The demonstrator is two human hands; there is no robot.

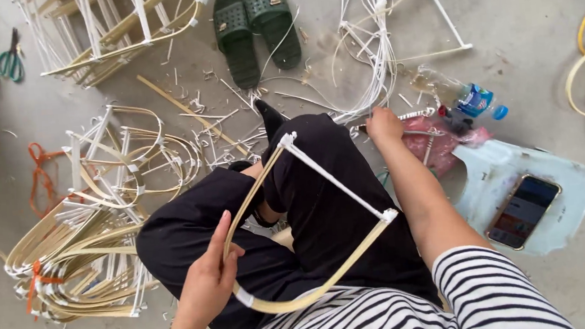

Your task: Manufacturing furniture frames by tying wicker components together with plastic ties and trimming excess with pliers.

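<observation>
Bamboo frame (312, 232) in left hand (207, 279).

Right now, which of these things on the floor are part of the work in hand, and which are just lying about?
In the work:
- bent cane frame, held by the left hand
- white strips, reached by the right hand
- stacked finished frames

Lying about:
- green slippers
- phone
- plastic bottle
- scissors

A craft workshop floor: bare concrete (525, 21) strewn with bent cane frames (85, 264), offcuts (198, 109) and scissors (10, 61).
</observation>
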